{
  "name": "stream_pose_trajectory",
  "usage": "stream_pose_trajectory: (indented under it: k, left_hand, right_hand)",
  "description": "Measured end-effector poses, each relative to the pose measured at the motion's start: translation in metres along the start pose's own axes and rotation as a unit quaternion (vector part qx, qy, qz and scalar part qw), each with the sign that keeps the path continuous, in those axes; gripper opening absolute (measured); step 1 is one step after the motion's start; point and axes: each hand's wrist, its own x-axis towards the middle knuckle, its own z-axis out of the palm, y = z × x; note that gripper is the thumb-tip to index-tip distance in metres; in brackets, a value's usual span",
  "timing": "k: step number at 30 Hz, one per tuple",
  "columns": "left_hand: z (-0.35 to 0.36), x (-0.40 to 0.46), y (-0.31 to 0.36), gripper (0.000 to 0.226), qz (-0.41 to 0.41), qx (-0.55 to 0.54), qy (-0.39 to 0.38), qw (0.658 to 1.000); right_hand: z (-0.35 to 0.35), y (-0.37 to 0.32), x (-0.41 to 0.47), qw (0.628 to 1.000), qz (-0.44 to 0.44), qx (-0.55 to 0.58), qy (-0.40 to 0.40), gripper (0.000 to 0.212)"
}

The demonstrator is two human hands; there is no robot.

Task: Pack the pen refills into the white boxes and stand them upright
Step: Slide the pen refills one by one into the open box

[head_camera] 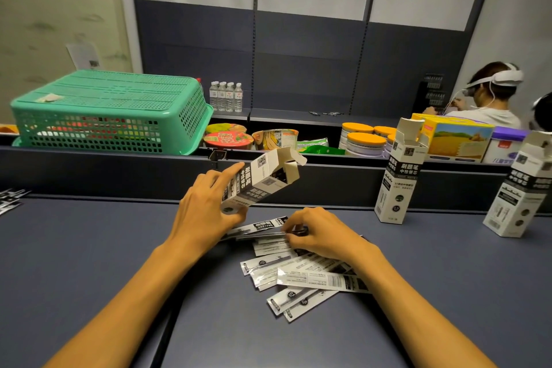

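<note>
My left hand (pixel 206 206) grips a white box (pixel 263 179) with black print, tilted up to the right with its top flaps open. My right hand (pixel 319 233) pinches a thin pack of pen refills (pixel 263 228) lying just below the box. Several more refill packs (pixel 304 281) lie fanned out on the dark blue table (pixel 89 248) under and in front of my right hand. Two other white boxes stand upright with open flaps at the right, one (pixel 400 176) by the table's back edge and another (pixel 522 188) at the frame's right edge.
A green plastic basket (pixel 110 110) lies upside down at the back left. Instant noodle cups (pixel 228 139), tins with orange lids (pixel 366 142) and coloured cartons (pixel 457 137) fill the shelf behind the table's back wall. A person with a headset (pixel 490 92) sits at the far right.
</note>
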Motion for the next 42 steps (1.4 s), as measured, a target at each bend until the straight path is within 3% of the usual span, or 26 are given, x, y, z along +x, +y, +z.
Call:
stream_pose_trajectory:
  k: [10,16,20,25,29,33,37,42]
  left_hand:
    - [-0.001,0.000,-0.001,0.082,0.000,0.004,0.005,1.000]
    - [-0.002,0.001,-0.003,0.082,-0.017,0.013,0.021,1.000]
    - [-0.002,0.001,-0.006,0.083,-0.033,0.025,0.025,0.999]
    - [0.000,0.001,-0.005,0.084,-0.027,0.035,0.022,0.999]
    - [0.002,0.002,-0.006,0.084,-0.015,0.054,0.021,0.998]
    - [0.003,0.002,-0.005,0.083,0.006,0.073,0.024,0.997]
    - [0.004,0.002,-0.005,0.083,0.015,0.071,0.021,0.997]
    - [0.003,0.002,-0.006,0.083,0.010,0.067,0.024,0.997]
  right_hand:
    - [-0.016,0.004,-0.005,0.994,-0.046,-0.050,0.084,0.021]
    - [-0.053,0.021,-0.025,0.981,-0.047,-0.016,0.189,0.026]
    - [-0.070,0.026,-0.036,0.957,-0.051,0.024,0.283,0.019]
    - [-0.075,0.024,-0.033,0.922,-0.061,-0.068,0.376,0.018]
    - [-0.072,0.009,-0.026,0.902,-0.093,-0.199,0.372,0.027]
    - [-0.068,-0.012,-0.015,0.882,-0.113,-0.274,0.368,0.021]
    - [-0.054,-0.025,-0.007,0.885,-0.138,-0.285,0.340,0.021]
    - [-0.059,-0.013,-0.012,0.890,-0.120,-0.229,0.375,0.026]
